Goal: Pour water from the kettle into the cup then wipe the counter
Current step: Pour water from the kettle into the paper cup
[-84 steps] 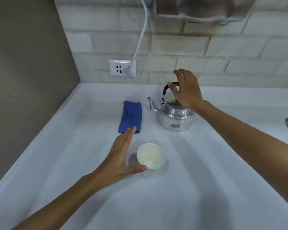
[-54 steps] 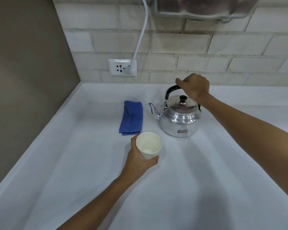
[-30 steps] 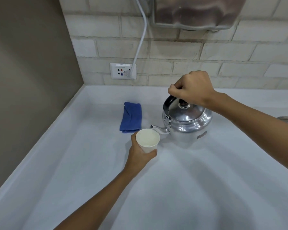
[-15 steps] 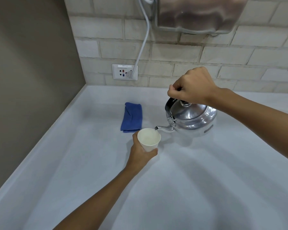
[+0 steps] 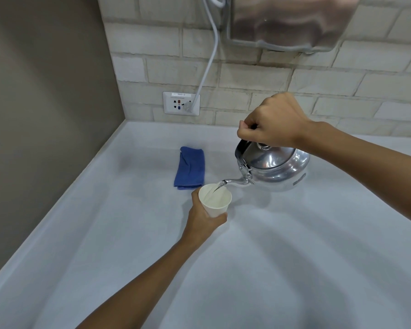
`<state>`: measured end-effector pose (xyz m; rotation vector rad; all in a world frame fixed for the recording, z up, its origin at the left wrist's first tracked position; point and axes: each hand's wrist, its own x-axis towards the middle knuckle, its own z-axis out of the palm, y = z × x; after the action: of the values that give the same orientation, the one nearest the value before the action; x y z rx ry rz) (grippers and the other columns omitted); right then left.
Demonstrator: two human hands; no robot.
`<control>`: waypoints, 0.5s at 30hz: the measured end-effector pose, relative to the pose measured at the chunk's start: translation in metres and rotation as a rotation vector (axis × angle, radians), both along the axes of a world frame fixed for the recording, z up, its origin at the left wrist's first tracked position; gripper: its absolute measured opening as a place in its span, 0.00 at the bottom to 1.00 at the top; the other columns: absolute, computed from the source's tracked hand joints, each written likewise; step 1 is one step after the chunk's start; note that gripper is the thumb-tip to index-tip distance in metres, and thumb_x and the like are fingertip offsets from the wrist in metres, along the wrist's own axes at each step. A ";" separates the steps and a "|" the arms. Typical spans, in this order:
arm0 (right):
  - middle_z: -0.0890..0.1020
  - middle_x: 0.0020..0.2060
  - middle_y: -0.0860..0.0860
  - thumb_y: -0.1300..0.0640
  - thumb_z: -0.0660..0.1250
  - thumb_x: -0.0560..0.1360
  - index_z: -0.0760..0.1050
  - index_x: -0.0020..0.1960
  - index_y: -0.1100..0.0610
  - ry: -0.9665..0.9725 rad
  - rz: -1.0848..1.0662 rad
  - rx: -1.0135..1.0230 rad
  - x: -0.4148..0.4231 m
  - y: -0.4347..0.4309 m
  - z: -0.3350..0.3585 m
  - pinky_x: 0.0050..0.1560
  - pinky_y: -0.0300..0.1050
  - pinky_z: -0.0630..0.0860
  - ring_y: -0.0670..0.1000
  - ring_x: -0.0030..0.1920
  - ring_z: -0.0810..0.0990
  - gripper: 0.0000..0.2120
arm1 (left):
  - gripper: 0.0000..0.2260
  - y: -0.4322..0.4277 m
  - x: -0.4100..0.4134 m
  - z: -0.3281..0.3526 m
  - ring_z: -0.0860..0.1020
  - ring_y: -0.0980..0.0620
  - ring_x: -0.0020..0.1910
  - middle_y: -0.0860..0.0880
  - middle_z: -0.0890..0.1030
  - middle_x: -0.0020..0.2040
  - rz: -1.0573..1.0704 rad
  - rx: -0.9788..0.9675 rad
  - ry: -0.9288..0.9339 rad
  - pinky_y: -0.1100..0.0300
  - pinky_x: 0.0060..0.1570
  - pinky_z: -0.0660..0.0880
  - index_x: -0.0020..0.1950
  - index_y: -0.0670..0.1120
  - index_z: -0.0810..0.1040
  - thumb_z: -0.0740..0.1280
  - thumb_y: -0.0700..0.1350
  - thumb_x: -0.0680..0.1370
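- Since a moment ago the kettle (image 5: 274,168) has tipped further; water now runs from its spout into the cup (image 5: 215,201).
- Tabletop (image 5: 294,257): smooth, white.
- Kettle, polished metal, likely heavy: right hand (image 5: 274,124), grip closed on its top handle, near the back edge.
- Cloth (image 5: 190,167): blue, soft, folded.
- Cup, thin paper, crushable: left hand (image 5: 203,219), grip wrapped round it.

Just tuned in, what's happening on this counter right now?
A person is pouring. The right hand grips the handle of the metal kettle and tips it, spout over the paper cup, with a thin stream of water running in. The left hand holds the cup. The folded blue cloth lies untouched on the white counter behind the cup, so wiping has not started.
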<state>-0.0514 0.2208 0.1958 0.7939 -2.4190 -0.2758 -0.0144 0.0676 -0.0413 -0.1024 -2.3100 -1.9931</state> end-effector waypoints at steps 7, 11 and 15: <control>0.62 0.18 0.57 0.53 0.54 0.69 0.60 0.23 0.59 -0.008 0.008 0.028 0.001 -0.002 0.004 0.27 0.41 0.50 0.55 0.23 0.57 0.18 | 0.34 0.000 0.000 0.000 0.72 0.66 0.50 0.64 0.69 0.51 0.003 0.010 0.000 0.81 0.38 0.69 0.59 0.55 0.60 0.77 0.39 0.63; 0.60 0.18 0.57 0.55 0.56 0.70 0.60 0.23 0.60 -0.002 0.009 0.042 0.002 -0.001 0.005 0.27 0.40 0.49 0.54 0.24 0.57 0.18 | 0.34 0.000 0.000 0.000 0.72 0.64 0.50 0.63 0.70 0.52 0.004 0.016 0.010 0.81 0.39 0.69 0.59 0.55 0.61 0.77 0.38 0.63; 0.60 0.18 0.57 0.53 0.54 0.69 0.60 0.23 0.60 0.004 -0.003 0.055 0.002 -0.002 0.005 0.27 0.40 0.49 0.54 0.24 0.56 0.18 | 0.34 0.000 0.001 0.001 0.72 0.64 0.50 0.62 0.70 0.52 0.001 0.012 0.014 0.82 0.39 0.69 0.59 0.55 0.60 0.77 0.38 0.63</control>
<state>-0.0493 0.2192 0.2012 0.8133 -2.4185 -0.3461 -0.0133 0.0680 -0.0405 -0.1138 -2.2891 -1.9985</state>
